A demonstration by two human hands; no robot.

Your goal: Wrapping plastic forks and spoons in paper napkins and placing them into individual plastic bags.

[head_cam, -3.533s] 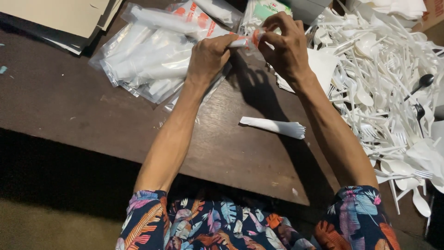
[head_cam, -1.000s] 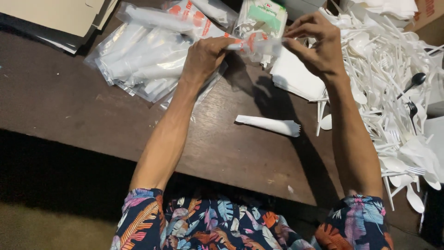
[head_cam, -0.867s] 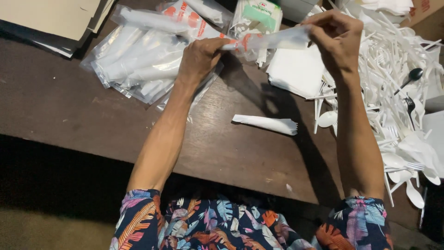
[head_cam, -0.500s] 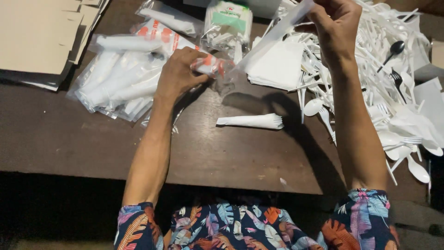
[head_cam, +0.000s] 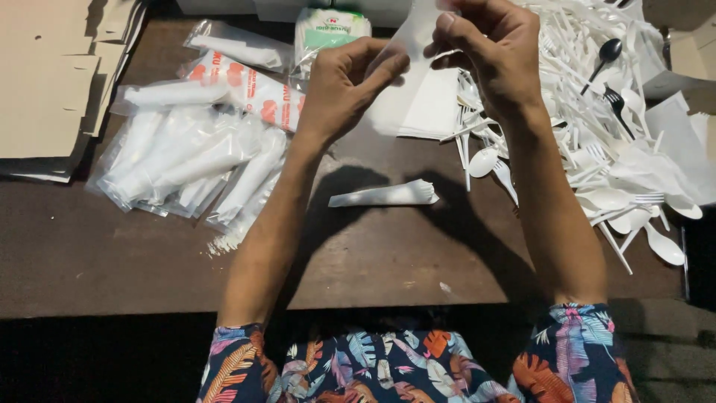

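My left hand [head_cam: 339, 86] and my right hand [head_cam: 488, 48] are raised over the back of the dark wooden table [head_cam: 112, 254], both pinching a thin clear plastic sleeve [head_cam: 406, 56] between thumb and fingers. The sleeve hangs slantwise between the hands and looks empty. Below it on the table lies a white rolled napkin packet [head_cam: 384, 195], untouched. A stack of white napkins [head_cam: 429, 104] sits just behind the hands.
A heap of white plastic spoons and forks [head_cam: 597, 119], with a black spoon and fork among them, fills the right. Clear bags of wrapped white packets [head_cam: 194, 160] lie at left. Flat cardboard sheets [head_cam: 52, 82] are at far left; a green-and-white pack [head_cam: 328, 30] stands behind.
My right hand pulled a clear sleeve out of the printed bag and lifted it up and right. My left hand left the bag and now grips the sleeve too.
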